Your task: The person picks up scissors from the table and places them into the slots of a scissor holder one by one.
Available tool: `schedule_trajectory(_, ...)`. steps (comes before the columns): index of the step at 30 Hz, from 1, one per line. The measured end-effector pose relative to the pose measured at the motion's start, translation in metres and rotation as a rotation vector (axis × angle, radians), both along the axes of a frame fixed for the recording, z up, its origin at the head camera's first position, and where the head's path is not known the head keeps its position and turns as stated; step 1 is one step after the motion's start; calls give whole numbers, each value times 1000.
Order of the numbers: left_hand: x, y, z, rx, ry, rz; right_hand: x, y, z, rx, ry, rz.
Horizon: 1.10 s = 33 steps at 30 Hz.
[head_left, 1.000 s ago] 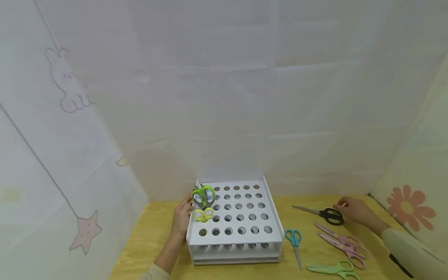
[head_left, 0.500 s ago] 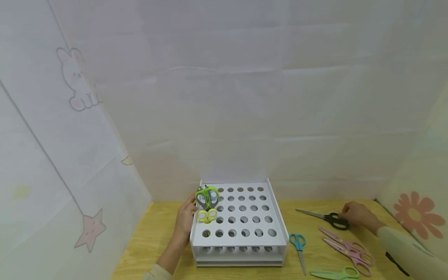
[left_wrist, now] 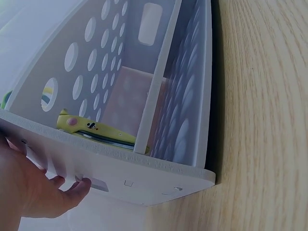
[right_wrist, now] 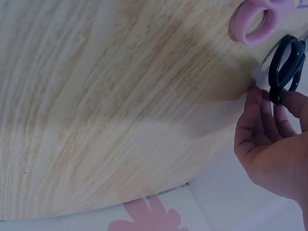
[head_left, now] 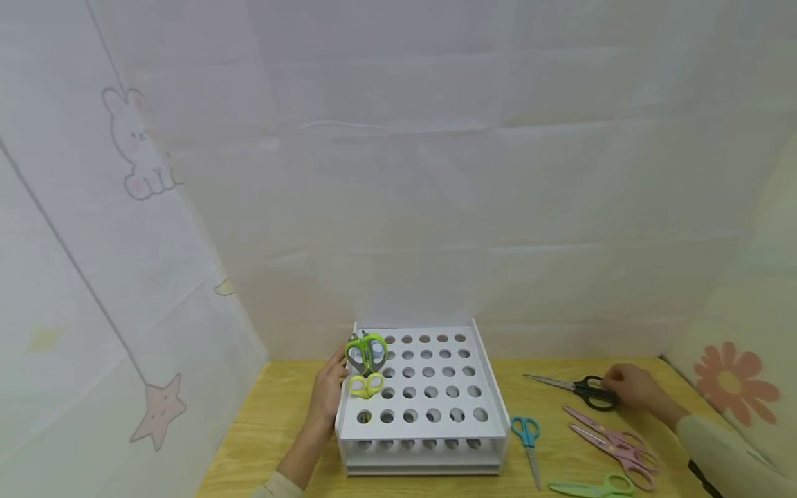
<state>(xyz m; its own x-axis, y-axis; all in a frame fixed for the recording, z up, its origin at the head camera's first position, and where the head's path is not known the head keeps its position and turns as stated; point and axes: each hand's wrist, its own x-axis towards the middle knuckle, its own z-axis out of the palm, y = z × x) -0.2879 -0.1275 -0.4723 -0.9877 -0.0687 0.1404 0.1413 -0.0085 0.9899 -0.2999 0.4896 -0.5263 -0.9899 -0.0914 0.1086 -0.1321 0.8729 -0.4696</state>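
A white rack (head_left: pixel 423 437) with rows of round holes stands mid-table. My left hand (head_left: pixel 328 392) rests against its left side wall, the thumb (left_wrist: pixel 77 192) near a slot in the left wrist view. In the rack's left column stand green-and-grey scissors (head_left: pixel 366 354) and small yellow scissors (head_left: pixel 366 386); a yellow blade cover (left_wrist: pixel 98 132) shows inside below. At right my right hand (head_left: pixel 636 389) pinches a handle loop of the black-handled scissors (head_left: pixel 594 393), whose blades point left. The loop (right_wrist: pixel 284 72) tilts up beside the thumb in the right wrist view.
Right of the rack lie blue-handled scissors (head_left: pixel 526 436), two pairs of pink scissors (head_left: pixel 616 443) and pale green scissors (head_left: pixel 594 487) on the wood-grain table (head_left: pixel 268 443). A pale sheet wall (head_left: pixel 423 207) closes off the back, with decorated sheets at both sides.
The right hand has moved in from beside the black-handled scissors and now pinches their handle. The left hand keeps its place at the rack; the head view has shifted slightly.
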Motion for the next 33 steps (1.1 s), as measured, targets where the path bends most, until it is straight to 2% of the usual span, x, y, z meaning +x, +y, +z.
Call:
schedule_trajectory(4, 3, -1, 1, -10, 7, 1, 4, -3, 5, -41, 27, 14)
schedule_trajectory(8, 5, -3, 1, -21, 6, 6, 12, -11, 12, -128, 21, 43)
schedule_trajectory(16, 4, -4, 6, -41, 13, 7, 24, -33, 42, -246, 69, 125)
schedule_trajectory(20, 4, -4, 7, -49, 18, -1, 28, -41, 56, -257, 72, 136)
schedule_trajectory(27, 5, -3, 7, -37, 29, 6, 34, -50, 76, -247, 57, 100)
schedule_trajectory(33, 5, -2, 7, -42, 38, 16, 39, -59, 92, -363, -25, 65)
